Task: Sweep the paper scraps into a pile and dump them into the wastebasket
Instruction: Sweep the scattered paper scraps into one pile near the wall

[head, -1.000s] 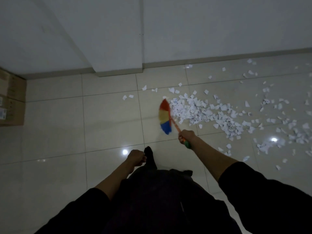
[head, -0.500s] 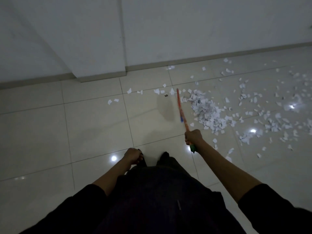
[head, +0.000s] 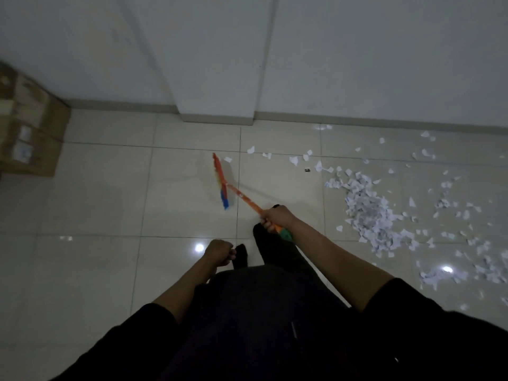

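The right hand [head: 276, 217] is curled round the orange handle of the broom [head: 239, 196], near its green end, and it is the only hand on the tool. The handle's long axis runs from that hand up and away to its left, ending in the red, yellow and blue broom head [head: 221, 181], which is blurred and sits well out to the left of both hands over bare floor [head: 104, 193]. The left hand [head: 218, 253] hangs low beside the body with fingers curled into a loose fist, holding nothing that can be seen.

The paper scraps [head: 368, 213] lie the opposite way: the main heap is to the right of the right hand and slightly beyond it, with loose bits strewn further right and a thin line of strays [head: 294, 160] beyond the hands, toward the wall. One scrap [head: 227, 159] lies just beside the far tip of the broom head.

So the head is on the wrong side of the heap for nothing but a gathering stroke: judged from this, the next sweep would travel rightward, carrying those far-left strays toward the heap. No wastebasket is in view
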`<state>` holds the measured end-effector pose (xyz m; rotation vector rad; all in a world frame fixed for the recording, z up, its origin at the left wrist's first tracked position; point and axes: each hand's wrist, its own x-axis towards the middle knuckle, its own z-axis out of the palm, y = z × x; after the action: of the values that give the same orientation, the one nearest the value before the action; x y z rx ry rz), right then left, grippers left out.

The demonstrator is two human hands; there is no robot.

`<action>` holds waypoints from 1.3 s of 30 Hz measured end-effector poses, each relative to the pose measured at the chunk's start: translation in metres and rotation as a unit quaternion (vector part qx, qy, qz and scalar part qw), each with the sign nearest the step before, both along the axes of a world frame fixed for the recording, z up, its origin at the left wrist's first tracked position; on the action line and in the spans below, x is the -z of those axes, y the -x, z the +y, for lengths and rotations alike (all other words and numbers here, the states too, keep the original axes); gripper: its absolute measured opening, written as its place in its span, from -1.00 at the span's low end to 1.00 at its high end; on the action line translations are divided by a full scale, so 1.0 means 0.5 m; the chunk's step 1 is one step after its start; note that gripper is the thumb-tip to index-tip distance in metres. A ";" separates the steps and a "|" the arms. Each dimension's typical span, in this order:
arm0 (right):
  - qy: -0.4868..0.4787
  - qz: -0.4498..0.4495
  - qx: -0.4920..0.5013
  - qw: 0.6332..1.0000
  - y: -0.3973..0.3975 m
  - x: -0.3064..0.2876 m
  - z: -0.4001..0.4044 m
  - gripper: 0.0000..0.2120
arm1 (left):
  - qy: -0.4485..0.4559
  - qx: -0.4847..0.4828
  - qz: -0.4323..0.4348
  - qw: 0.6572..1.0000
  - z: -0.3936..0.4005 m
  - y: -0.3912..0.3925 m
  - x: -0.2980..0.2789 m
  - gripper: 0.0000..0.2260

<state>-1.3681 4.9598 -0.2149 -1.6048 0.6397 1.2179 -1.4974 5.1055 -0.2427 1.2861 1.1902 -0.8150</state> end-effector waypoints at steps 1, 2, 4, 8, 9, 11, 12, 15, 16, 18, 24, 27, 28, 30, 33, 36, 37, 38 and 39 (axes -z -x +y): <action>-0.013 0.008 -0.002 1.000 -0.012 0.006 0.023 -0.95 | -0.004 -0.008 -0.002 1.000 0.004 -0.001 -0.003 -0.88; -0.022 0.015 -0.008 1.000 -0.029 0.013 0.049 -0.94 | -0.008 -0.021 -0.006 1.000 0.009 -0.004 -0.001 -0.90; -0.039 0.025 -0.020 0.999 -0.062 0.027 0.094 -0.92 | -0.011 -0.048 -0.014 0.999 0.017 -0.013 -0.004 -0.93; -0.074 0.060 0.008 0.995 -0.152 0.062 0.149 -0.94 | -0.034 -0.092 -0.016 0.995 0.027 -0.056 -0.013 -0.93; -0.081 0.068 0.020 0.994 -0.181 0.068 0.152 -0.94 | -0.036 -0.098 -0.011 0.995 0.027 -0.075 -0.013 -0.93; -0.084 0.077 0.053 0.992 -0.234 0.086 0.140 -0.93 | -0.038 -0.102 -0.003 0.994 0.021 -0.110 -0.016 -0.93; -0.082 0.081 0.070 0.991 -0.262 0.098 0.128 -0.92 | -0.037 -0.103 0.000 0.994 0.020 -0.130 -0.017 -0.92; -0.042 0.072 0.103 0.991 -0.348 0.130 0.053 -0.90 | -0.036 -0.086 0.012 0.996 0.016 -0.201 -0.011 -0.91; -0.032 0.065 0.111 0.991 -0.376 0.143 0.018 -0.91 | -0.035 -0.079 0.015 0.996 0.016 -0.225 -0.009 -0.92; -0.014 0.067 0.149 0.986 -0.439 0.160 -0.066 -0.90 | -0.038 -0.056 0.026 0.997 0.011 -0.287 0.001 -0.92; 0.039 0.051 0.242 0.968 -0.563 0.156 -0.313 -0.87 | -0.039 0.025 0.031 0.998 -0.017 -0.455 0.006 -0.94; 0.098 0.025 0.277 0.955 -0.597 0.137 -0.404 -0.89 | -0.035 0.066 0.026 0.997 -0.044 -0.530 -0.002 -0.94; 0.119 0.013 0.286 0.951 -0.606 0.130 -0.428 -0.88 | -0.031 0.076 0.024 0.996 -0.051 -0.553 -0.004 -0.94; 0.169 -0.011 0.283 0.944 -0.612 0.117 -0.457 -0.87 | -0.029 0.090 0.017 0.995 -0.062 -0.589 -0.010 -0.94; 0.209 -0.052 0.284 0.934 -0.615 0.101 -0.480 -0.92 | -0.030 0.115 0.006 0.993 -0.075 -0.640 -0.015 -0.87; 0.218 -0.070 0.286 0.931 -0.608 0.086 -0.492 -0.89 | -0.040 0.156 -0.009 0.987 -0.081 -0.682 -0.013 -0.87; 0.215 -0.070 0.279 0.933 -0.605 0.070 -0.489 -0.94 | -0.039 0.161 -0.015 0.986 -0.084 -0.694 -0.013 -0.88; 0.209 -0.070 0.273 0.937 -0.603 0.057 -0.484 -0.91 | -0.034 0.163 -0.019 0.986 -0.089 -0.709 -0.016 -0.89; 0.199 -0.071 0.263 0.941 -0.604 0.046 -0.474 -0.87 | -0.034 0.168 -0.024 0.985 -0.093 -0.721 -0.019 -0.89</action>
<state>-1.0663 4.7229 -0.2377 -1.6724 1.1870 0.5940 -1.1370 5.0592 -0.2331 1.5807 0.9805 -0.9862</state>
